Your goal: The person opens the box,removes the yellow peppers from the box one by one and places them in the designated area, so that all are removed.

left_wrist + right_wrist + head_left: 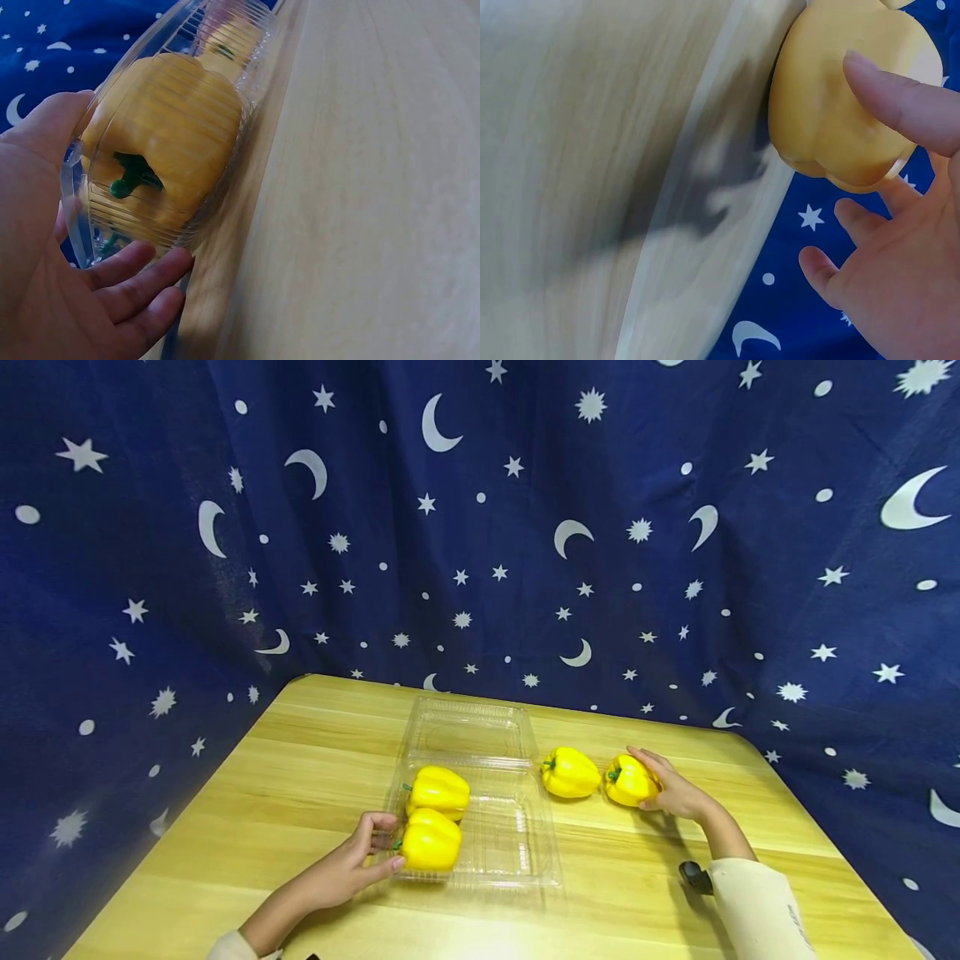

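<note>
Two yellow bell peppers with green stems, a far pepper (438, 791) and a near pepper (432, 841), lie in the left half of an opened clear plastic container (517, 860). My left hand (341, 868) rests at the container's left side, thumb and loosely bent fingers against its wall beside the near pepper (165, 120). To the right, on the table, my right hand (675, 789) grips another yellow bell pepper (628, 781), thumb on the near side and fingers on the far side. That pepper (840, 97) hides part of the fingers in the right wrist view.
One more yellow bell pepper (572, 772) lies between the container and the gripped pepper. The container's lid (472, 731) is folded back, away from me. A dark blue curtain (480, 527) with moons and stars surrounds the wooden table (300, 777).
</note>
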Tool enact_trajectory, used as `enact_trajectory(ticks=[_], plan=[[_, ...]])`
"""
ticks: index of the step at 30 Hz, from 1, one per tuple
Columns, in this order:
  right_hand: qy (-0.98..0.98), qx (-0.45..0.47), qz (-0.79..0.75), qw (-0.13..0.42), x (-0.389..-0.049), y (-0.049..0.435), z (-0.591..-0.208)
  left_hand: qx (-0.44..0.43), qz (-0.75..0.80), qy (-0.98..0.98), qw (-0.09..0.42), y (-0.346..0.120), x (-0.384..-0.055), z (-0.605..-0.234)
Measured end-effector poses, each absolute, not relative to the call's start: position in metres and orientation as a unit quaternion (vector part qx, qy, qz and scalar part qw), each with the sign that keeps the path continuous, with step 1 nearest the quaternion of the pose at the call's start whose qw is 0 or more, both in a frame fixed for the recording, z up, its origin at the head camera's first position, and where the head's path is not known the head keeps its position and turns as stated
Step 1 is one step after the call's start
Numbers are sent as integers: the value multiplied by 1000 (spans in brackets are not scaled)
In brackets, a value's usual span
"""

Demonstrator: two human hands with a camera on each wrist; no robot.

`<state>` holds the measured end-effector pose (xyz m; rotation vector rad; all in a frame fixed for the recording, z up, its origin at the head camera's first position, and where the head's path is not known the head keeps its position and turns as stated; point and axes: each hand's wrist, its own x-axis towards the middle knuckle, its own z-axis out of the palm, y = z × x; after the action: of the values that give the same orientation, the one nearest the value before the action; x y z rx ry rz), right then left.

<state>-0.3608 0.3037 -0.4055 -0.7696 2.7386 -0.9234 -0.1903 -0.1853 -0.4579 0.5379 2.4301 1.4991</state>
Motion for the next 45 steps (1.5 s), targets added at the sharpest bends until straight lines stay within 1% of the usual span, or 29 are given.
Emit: enact_trajectory(ticks=[8,15,19,23,26,29,34,38,42,45], plan=[[923,-229,-306,57,-352,300,-399,187,499,840,105,-185,-191,-458],[924,-234,-299,36,-343,293,-393,190,500,838,104,-184,-190,-458],[938,-216,-267,35,-338,279,-383,189,501,838,107,-184,-190,-459],[948,-213,-235,20,-329,257,-373,182,504,837,112,-185,-191,-459],[945,-233,-228,7,-323,236,-368,178,506,836,114,-185,-191,-458],[932,-269,-242,8,-317,214,-366,178,508,835,115,-185,-191,-458],[907,-332,-258,29,-297,173,-360,180,507,835,113,-186,-191,-459],[888,-378,-255,65,-273,140,-358,182,503,838,108,-186,-191,-459],[872,-408,-252,99,-250,112,-362,187,501,838,103,-185,-192,-460],[867,-414,-252,116,-237,95,-369,186,503,837,105,-185,-193,-460]])
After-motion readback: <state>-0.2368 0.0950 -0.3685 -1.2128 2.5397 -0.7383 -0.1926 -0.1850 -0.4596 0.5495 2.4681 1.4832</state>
